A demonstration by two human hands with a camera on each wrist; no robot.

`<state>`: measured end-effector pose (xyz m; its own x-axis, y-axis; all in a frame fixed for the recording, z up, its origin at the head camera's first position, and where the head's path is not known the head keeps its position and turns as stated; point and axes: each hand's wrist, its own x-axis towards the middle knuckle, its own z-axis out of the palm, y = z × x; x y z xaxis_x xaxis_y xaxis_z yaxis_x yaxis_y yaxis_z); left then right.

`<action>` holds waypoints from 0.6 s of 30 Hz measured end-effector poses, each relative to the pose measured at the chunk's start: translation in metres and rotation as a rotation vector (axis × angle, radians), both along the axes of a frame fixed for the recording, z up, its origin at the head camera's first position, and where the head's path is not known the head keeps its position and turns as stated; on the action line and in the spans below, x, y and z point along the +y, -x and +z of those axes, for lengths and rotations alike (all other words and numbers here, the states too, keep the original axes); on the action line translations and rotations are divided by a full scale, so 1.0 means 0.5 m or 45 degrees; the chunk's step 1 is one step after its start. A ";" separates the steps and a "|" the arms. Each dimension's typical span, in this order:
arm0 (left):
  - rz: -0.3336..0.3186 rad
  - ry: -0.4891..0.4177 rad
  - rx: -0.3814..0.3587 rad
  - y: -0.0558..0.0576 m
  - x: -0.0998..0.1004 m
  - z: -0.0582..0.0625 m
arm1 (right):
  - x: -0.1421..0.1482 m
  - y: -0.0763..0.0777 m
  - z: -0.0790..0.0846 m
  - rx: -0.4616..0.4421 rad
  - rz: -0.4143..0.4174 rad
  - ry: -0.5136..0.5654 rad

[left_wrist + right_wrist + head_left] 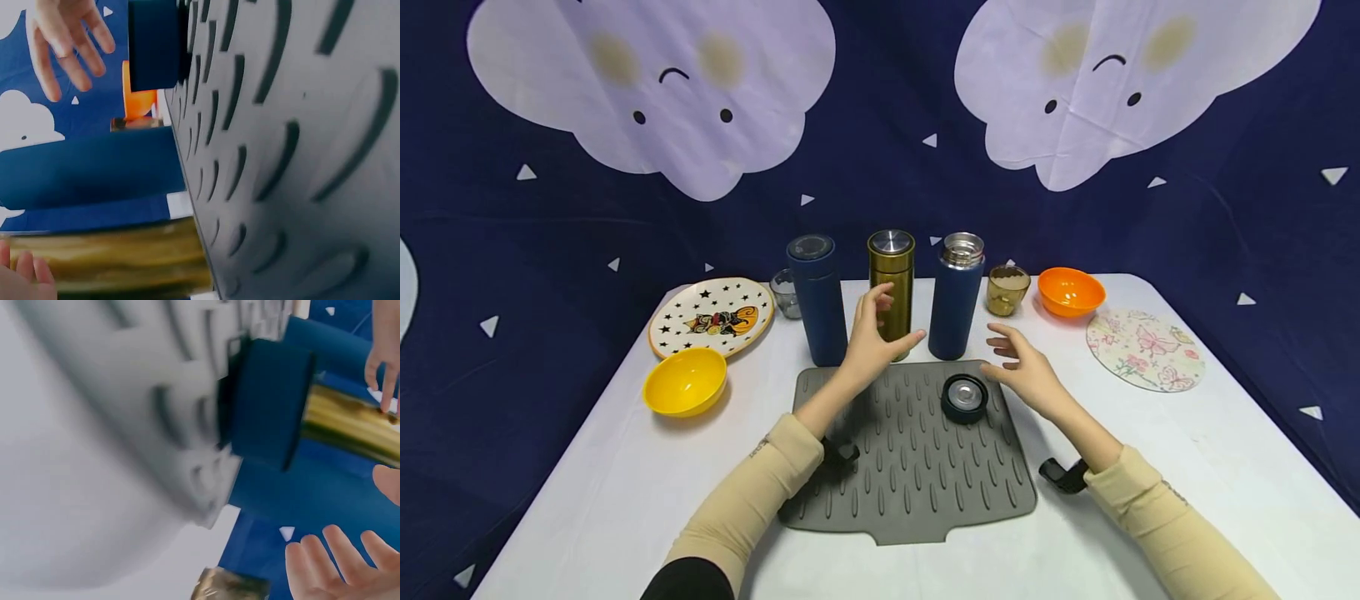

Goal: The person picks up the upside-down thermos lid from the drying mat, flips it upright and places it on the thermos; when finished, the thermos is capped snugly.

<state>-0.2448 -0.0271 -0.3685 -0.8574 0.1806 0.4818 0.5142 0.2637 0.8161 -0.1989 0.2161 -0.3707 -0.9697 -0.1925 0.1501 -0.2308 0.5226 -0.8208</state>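
My left hand [867, 343] hovers in front of the gold thermos [901, 308], overlapping it in the head view, thumb spread and fingers relaxed, holding nothing. To its left stands a dark blue thermos [822, 308] with its lid on. Another blue thermos [955, 312], lidless with a bare steel mouth, stands upright to the right of the gold one. My right hand [1028, 375] is raised beside it, fingers loosely spread and apart from it in the right wrist view. A dark lid [965, 398] lies on the grey ridged mat [910, 492], between and below both hands.
On the left are a yellow bowl [685, 382], a plate with stars [711, 293] and a grey glass cup [784, 293]. At the right stand an amber cup [1007, 290], an orange bowl [1071, 293] and a round butterfly-patterned mat [1146, 350]. A dark blue patterned cloth [880, 125] hangs behind.
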 end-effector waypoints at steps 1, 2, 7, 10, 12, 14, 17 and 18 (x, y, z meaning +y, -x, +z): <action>-0.031 0.027 -0.016 -0.002 0.004 -0.002 | 0.006 -0.001 -0.004 -0.012 0.000 -0.020; -0.064 0.060 -0.032 -0.003 0.008 -0.004 | 0.011 -0.002 -0.008 -0.028 0.001 -0.041; -0.266 0.274 -0.116 -0.006 0.033 -0.016 | 0.033 0.001 -0.029 -0.105 0.025 -0.154; -0.404 0.454 -0.189 -0.007 0.051 -0.024 | 0.042 0.003 -0.039 -0.142 0.061 -0.202; -0.481 0.571 -0.233 -0.008 0.061 -0.029 | 0.046 0.004 -0.044 -0.169 0.080 -0.221; -0.536 0.682 -0.252 -0.008 0.071 -0.034 | 0.048 0.005 -0.048 -0.201 0.096 -0.239; -0.579 0.835 -0.263 -0.009 0.083 -0.041 | 0.049 0.005 -0.052 -0.250 0.121 -0.252; -0.584 0.880 -0.264 -0.009 0.086 -0.043 | 0.049 0.005 -0.053 -0.261 0.127 -0.252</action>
<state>-0.2404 0.0159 -0.3899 -0.6861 0.7271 -0.0231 0.5499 0.5392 0.6378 -0.2014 0.2407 -0.3973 -0.9507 -0.2945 -0.0968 -0.1290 0.6598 -0.7403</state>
